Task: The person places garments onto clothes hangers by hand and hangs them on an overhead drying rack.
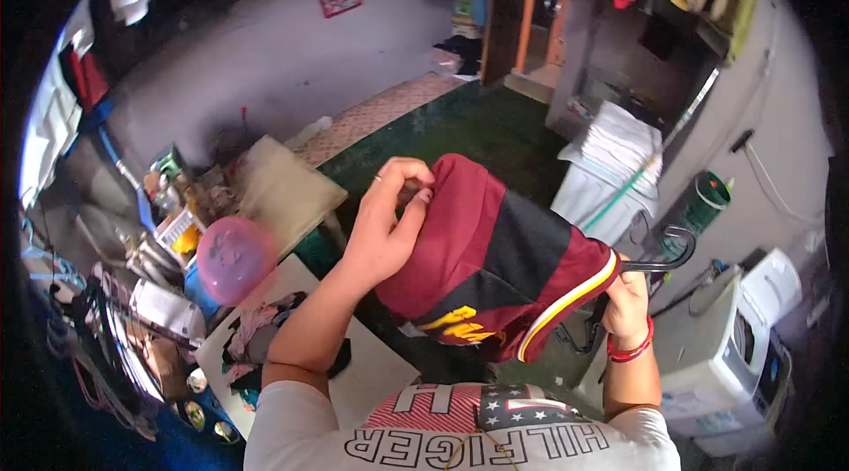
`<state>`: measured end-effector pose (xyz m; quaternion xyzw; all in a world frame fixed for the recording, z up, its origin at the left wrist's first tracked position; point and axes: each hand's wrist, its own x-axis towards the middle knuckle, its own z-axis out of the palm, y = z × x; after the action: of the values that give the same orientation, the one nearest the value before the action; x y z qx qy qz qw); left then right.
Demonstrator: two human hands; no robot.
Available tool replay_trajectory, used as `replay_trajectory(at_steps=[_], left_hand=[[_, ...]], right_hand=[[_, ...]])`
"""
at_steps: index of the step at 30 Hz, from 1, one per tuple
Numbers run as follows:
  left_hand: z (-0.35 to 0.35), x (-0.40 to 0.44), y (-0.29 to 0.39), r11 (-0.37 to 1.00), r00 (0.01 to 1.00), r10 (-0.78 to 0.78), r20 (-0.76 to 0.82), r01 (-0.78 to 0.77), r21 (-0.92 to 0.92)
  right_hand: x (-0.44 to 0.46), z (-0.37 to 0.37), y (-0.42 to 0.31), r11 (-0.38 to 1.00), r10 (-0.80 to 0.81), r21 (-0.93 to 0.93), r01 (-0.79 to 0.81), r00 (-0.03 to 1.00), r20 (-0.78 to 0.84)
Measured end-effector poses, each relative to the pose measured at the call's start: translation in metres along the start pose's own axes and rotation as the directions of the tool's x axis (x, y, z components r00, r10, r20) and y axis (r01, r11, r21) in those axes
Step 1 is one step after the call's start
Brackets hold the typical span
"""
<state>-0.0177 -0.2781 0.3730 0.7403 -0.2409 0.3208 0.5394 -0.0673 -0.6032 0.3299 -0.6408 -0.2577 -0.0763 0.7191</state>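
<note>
A maroon and black garment point(469, 241) with yellow marks and a white-yellow trimmed edge hangs between my two hands. My left hand point(393, 214) pinches its upper left edge, with a ring on one finger. At the trimmed edge, my right hand point(626, 298) is closed around a black hanger point(659, 266), whose hook sticks out to the right. The rest of the hanger is mostly hidden by the cloth and my hand. A red bracelet circles my right wrist.
A white table point(380, 365) with crumpled clothes point(256, 338) stands below left, near a pink basin point(232, 260). Folded white cloths point(623, 139) lie on a white container at right. A washing machine point(707, 356) stands lower right. Clothes hang overhead.
</note>
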Motion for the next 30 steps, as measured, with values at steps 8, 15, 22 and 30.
replay_trajectory(at_steps=[8, 15, 22, 30], left_hand=[[0.078, -0.024, 0.024, 0.909, 0.899, 0.363, 0.244, -0.399, 0.120], [0.202, -0.041, -0.007, 0.944, 0.551, 0.029, 0.834, 0.260, -0.204], [0.295, -0.004, 0.031, 0.921, 0.354, 0.215, 0.910, 0.236, -0.309], [0.422, -0.009, 0.043, 0.972, 0.294, 0.234, 0.927, -0.081, -0.219]], right_hand=[[-0.055, -0.064, -0.036, 0.990, 0.007, -0.138, -0.027, 0.990, -0.138], [-0.093, -0.143, -0.068, 0.961, 0.012, -0.262, -0.087, 0.961, -0.276], [-0.130, -0.228, -0.080, 0.940, 0.045, -0.281, -0.193, 0.888, -0.458], [-0.160, -0.269, -0.113, 0.931, -0.075, -0.341, -0.130, 0.847, -0.526]])
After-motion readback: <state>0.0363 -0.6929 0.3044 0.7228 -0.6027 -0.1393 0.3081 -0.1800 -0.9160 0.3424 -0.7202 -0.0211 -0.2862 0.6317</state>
